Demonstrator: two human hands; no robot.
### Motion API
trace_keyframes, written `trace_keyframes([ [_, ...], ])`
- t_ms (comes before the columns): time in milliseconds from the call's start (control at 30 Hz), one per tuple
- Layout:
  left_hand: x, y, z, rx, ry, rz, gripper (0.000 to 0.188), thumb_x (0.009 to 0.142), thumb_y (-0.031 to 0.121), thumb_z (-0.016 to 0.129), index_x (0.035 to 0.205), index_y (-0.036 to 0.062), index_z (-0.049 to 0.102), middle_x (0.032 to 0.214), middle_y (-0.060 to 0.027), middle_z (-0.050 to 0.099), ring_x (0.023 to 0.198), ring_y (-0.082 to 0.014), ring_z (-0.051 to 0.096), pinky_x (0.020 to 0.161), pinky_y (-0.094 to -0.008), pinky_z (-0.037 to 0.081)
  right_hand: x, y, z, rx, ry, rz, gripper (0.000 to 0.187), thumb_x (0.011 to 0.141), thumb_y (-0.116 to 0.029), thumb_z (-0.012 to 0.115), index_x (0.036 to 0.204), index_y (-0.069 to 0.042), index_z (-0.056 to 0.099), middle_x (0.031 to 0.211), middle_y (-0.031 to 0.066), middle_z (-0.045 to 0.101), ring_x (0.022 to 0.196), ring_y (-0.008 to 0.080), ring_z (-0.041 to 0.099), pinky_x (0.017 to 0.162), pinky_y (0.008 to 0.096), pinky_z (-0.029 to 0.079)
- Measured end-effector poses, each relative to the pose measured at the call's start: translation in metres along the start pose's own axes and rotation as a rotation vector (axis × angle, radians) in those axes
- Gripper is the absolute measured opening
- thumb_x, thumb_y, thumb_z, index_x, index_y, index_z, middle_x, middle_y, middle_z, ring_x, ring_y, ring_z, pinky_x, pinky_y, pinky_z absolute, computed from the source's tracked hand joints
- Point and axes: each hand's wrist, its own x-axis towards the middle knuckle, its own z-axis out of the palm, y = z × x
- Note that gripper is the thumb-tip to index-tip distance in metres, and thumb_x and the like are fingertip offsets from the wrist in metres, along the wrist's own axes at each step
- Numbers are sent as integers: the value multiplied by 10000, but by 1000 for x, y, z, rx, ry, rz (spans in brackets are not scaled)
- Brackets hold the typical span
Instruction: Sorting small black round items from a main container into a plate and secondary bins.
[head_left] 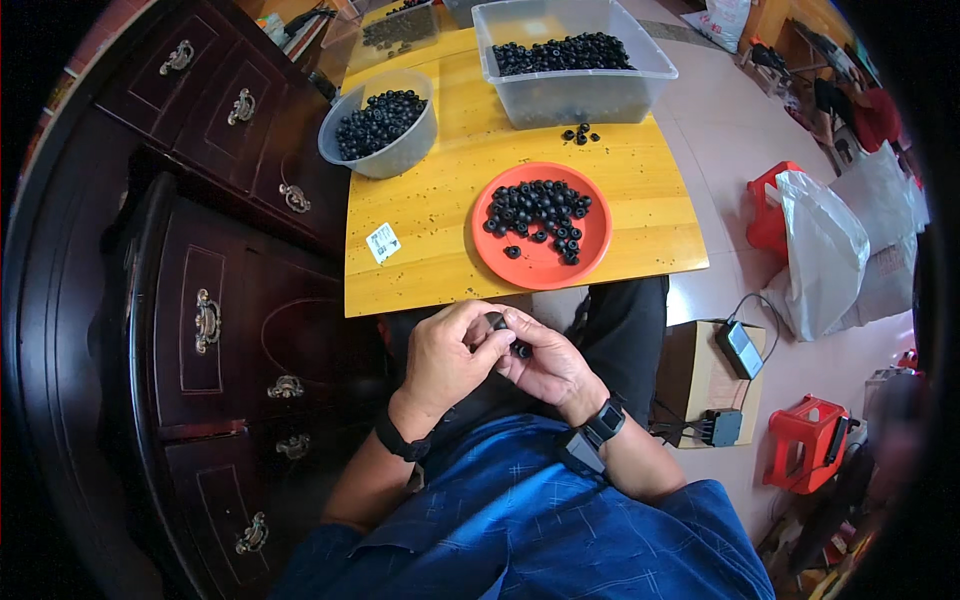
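Observation:
My left hand and my right hand meet over my lap, just off the near edge of the table. Fingers and thumbs of both are closed around a small dark rounded part, partly covered by the fingertips. A second small black part shows in my right hand, against the palm side. Beyond my hands, an orange-red plate bears many small black ring-like parts with holes in their middles.
On the yellow table stand a round clear tub and a rectangular clear bin, both holding black parts. Several loose parts lie by the bin. Dark drawers flank the left; a cardboard box and red stool stand right.

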Motion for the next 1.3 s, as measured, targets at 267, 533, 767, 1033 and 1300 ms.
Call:
trace_keyframes([
  [267,1,-22,3,-192,-56,-80,115,862,26,731,968,-16,716,638,8,603,568,-42,503,536,-234,426,4,-1,-19,44,-26,2,148,999,-216,607,1067,-86,631,935,9,657,794,86,646,682,229,559],
  [533,5,-34,-11,-418,-135,-194,190,899,33,678,1075,-19,626,790,33,632,661,-13,517,629,-182,429,6,-3,-19,135,14,29,122,973,-187,641,1038,-84,636,929,42,668,799,141,668,686,270,566],
  [767,9,-24,-19,110,-187,-3,332,860,334,744,916,33,618,645,-81,602,571,-234,612,556,-345,471,11,-2,-17,173,98,10,154,974,-183,636,1067,-60,644,926,53,667,802,160,663,672,272,563],
  [1033,8,-34,-11,169,-179,42,458,855,509,707,828,65,598,707,-103,647,651,-300,661,569,-403,494,11,0,-13,72,154,-55,161,992,-191,606,1082,-58,620,946,45,647,796,132,639,657,247,548],
  [1300,9,-46,-4,165,-96,132,484,863,519,702,795,51,601,642,-93,594,568,-270,608,523,-368,453,14,2,-12,32,166,-55,148,987,-194,617,1066,-69,621,924,22,640,772,114,618,644,245,528],
])
